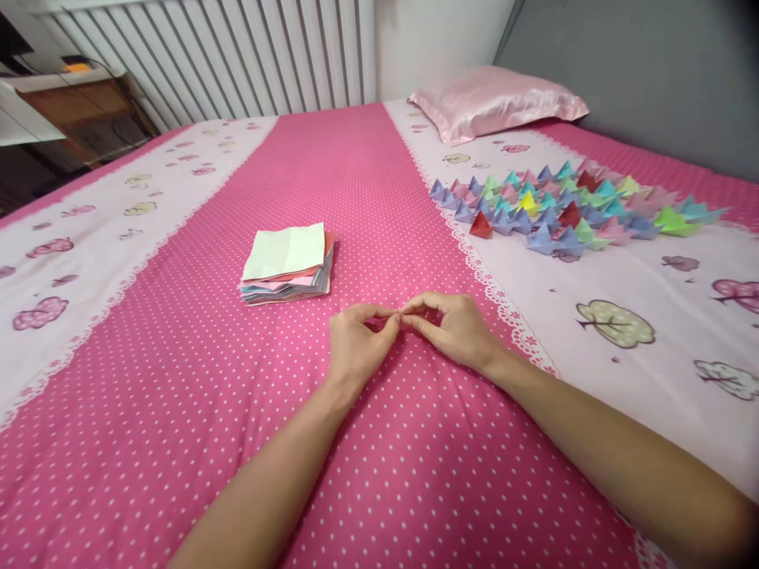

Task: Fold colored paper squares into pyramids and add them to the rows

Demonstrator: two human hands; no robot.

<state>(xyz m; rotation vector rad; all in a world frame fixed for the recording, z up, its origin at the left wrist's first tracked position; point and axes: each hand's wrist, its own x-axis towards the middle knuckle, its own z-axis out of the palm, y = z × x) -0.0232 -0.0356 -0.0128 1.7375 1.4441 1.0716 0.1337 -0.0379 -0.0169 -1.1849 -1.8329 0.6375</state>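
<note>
My left hand point(359, 338) and my right hand point(456, 325) meet fingertip to fingertip above the pink dotted bedsheet point(285, 411). Thumb and forefinger of each are pinched together. Whatever sits between the fingertips, if anything, is too small or hidden to make out. Beyond my left hand lies a stack of coloured paper sheets point(285, 253), its pale green top sheet creased. Many folded paper boats point(539, 217) in blue, pink, red, green and yellow stand in rows to the right, past my right hand.
A shiny pink pillow point(498, 103) rests at the far right of the bed. Behind the bed are a white slatted panel point(237, 55) and a grey panel point(640, 79). A wooden desk point(83, 107) with cables stands at the far left.
</note>
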